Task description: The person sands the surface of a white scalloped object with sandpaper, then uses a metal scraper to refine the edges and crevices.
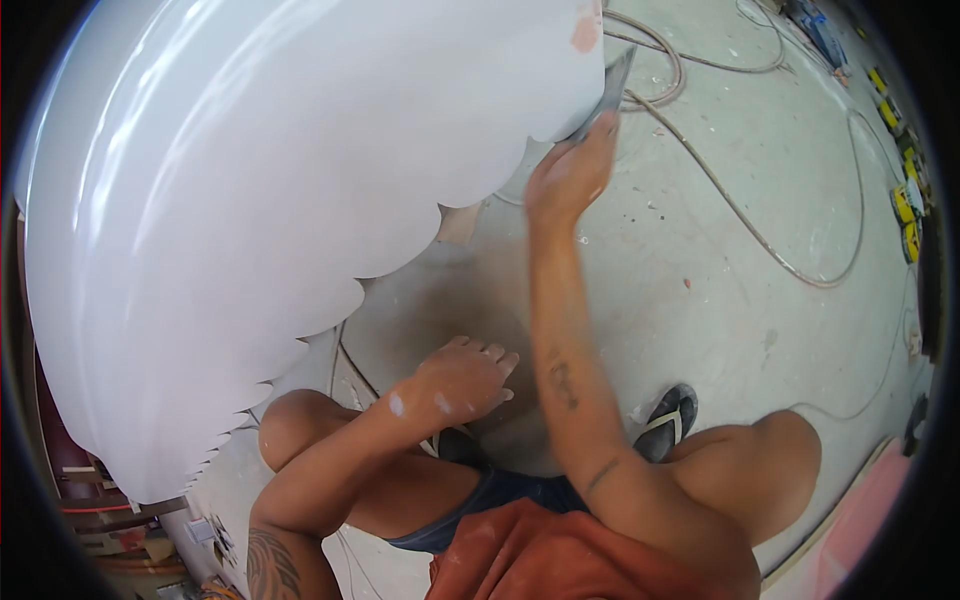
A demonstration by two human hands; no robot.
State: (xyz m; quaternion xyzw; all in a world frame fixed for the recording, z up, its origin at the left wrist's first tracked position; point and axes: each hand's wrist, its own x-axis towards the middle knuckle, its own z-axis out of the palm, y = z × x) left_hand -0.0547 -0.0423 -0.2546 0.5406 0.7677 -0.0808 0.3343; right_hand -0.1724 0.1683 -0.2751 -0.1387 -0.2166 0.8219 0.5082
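A large glossy white panel (270,170) with a scalloped lower edge fills the upper left. At its right end, my right hand (575,175) is closed on a thin grey sheet (618,85), which lies against the panel's edge. The far side of that hand is hidden. My left hand (467,378) hangs in front of my left knee, below the scalloped edge and touching nothing. Its fingers are slightly curled and apart, with pale smudges on the back of the hand and wrist.
A hose (740,208) loops over the pale, dusty floor (690,330) on the right. Yellow and black cans (903,205) line the far right edge. A pink board (862,520) lies at the lower right. Assorted items clutter the lower left.
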